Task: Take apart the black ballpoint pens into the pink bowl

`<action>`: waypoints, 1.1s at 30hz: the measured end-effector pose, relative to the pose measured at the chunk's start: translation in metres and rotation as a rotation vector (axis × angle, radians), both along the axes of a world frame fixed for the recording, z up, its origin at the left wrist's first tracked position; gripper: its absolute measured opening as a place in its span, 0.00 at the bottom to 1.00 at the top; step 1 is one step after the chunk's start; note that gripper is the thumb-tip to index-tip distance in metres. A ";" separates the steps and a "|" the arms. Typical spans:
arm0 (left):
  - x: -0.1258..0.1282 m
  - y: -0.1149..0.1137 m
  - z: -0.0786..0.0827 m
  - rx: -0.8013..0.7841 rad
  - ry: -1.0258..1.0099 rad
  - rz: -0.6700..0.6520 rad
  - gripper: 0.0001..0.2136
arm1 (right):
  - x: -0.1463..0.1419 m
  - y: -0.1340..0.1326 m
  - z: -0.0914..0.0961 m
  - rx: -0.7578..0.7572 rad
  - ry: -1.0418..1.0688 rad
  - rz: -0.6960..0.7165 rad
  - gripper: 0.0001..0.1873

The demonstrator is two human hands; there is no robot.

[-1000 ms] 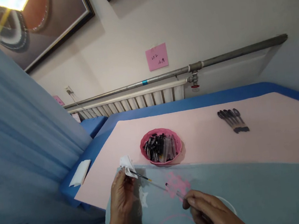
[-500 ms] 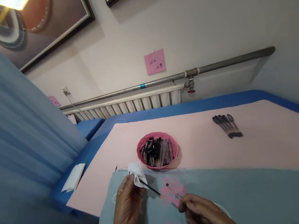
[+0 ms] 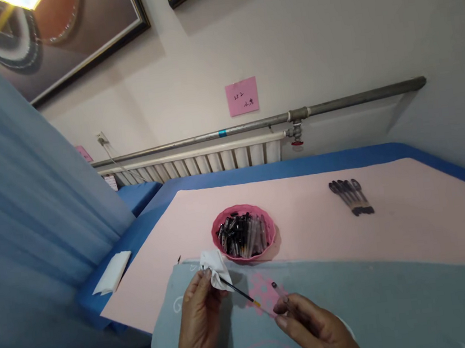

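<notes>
My left hand (image 3: 198, 316) is closed on a folded white tissue (image 3: 215, 263). A black pen refill (image 3: 239, 292) runs out of the tissue, slanting down to the right, with a yellowish section near its clear end. That clear end reaches the fingertips of my right hand (image 3: 317, 330), where thumb and forefinger appear to pinch it. The same hand also holds a clear pen barrel (image 3: 281, 292) with a dark tip, pointing up and left. Just beyond my hands stands a pink basket (image 3: 218, 221) heaped with black caps and clear pen parts.
A fanned row of several dark-ended pens (image 3: 351, 198) lies at the right on the pink sheet (image 3: 307, 227). A blue-grey cloth (image 3: 384, 308) covers the near side. Folded white paper (image 3: 112, 273) sits at the left, beside the blue curtain (image 3: 18, 194).
My right fingers have come to the refill's clear end. The pen barrel in that hand has shifted right and tilts more upright. My left hand has barely moved.
</notes>
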State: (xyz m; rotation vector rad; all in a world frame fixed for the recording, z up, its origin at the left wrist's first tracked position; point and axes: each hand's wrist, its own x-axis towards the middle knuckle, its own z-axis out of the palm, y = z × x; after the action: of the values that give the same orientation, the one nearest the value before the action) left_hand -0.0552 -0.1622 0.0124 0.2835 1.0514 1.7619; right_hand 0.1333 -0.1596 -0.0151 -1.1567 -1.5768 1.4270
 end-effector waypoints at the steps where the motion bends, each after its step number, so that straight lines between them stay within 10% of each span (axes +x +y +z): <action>1: 0.002 0.000 -0.001 0.001 0.004 -0.011 0.14 | -0.001 -0.001 0.001 0.038 -0.024 -0.006 0.12; 15: 0.008 0.002 -0.014 -0.003 0.123 -0.051 0.11 | -0.007 0.001 0.009 0.145 -0.190 0.116 0.13; 28: 0.007 0.009 -0.009 0.017 0.066 -0.008 0.10 | -0.009 0.005 0.017 -0.364 0.138 0.229 0.11; 33: -0.036 0.015 -0.005 -0.004 0.081 0.300 0.09 | 0.002 -0.001 0.015 -0.628 0.341 0.190 0.13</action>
State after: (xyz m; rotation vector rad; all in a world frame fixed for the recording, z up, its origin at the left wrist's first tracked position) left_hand -0.0908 -0.1468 0.0078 0.2039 1.2046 2.0290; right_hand 0.1351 -0.1602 0.0003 -1.0299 -1.0443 2.2104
